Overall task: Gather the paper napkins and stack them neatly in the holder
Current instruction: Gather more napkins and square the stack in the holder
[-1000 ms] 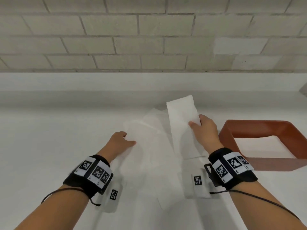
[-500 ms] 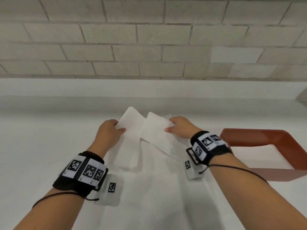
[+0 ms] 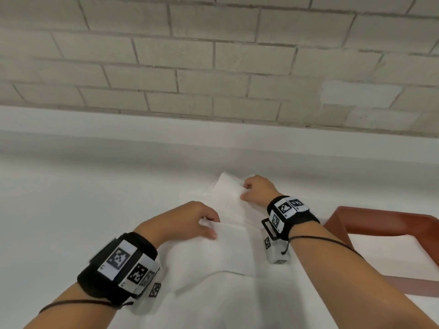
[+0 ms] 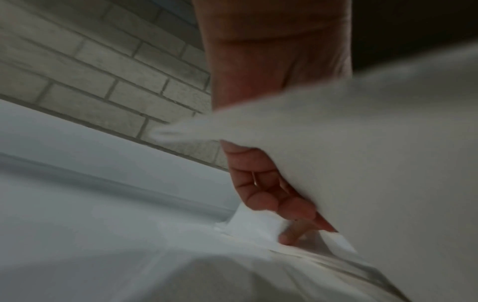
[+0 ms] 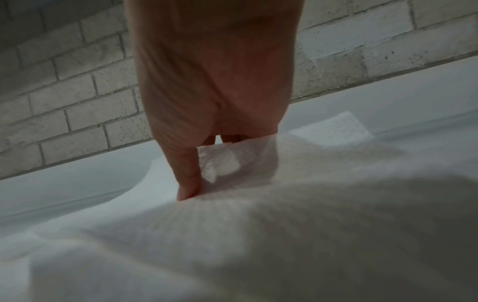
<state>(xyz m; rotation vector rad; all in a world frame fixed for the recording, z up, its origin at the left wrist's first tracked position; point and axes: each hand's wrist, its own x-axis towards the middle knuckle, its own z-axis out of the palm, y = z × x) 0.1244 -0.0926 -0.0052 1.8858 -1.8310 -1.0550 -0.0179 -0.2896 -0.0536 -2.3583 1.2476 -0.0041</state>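
Observation:
Several white paper napkins (image 3: pixel 228 255) lie overlapping on the white table between my hands. My left hand (image 3: pixel 212 227) grips the left edge of one napkin (image 4: pixel 349 155), with its fingers (image 4: pixel 269 196) curled under the sheet. My right hand (image 3: pixel 244 192) holds the far end of the pile, where a napkin corner (image 3: pixel 226 186) sticks up. In the right wrist view its thumb (image 5: pixel 189 183) presses onto a napkin (image 5: pixel 258 214) while the other fingers are hidden under it. The red-brown holder (image 3: pixel 384 220) stands to the right, apart from both hands.
A grey brick wall (image 3: pixel 213 62) rises behind a white ledge (image 3: pixel 118 124) at the back of the table (image 3: pixel 83 198). The holder's near wall (image 3: pixel 415 284) lies close to my right forearm.
Both hands have drawn their napkins together over the pile. The left hand moved right and nearer. The right hand now sits at the pile's far end.

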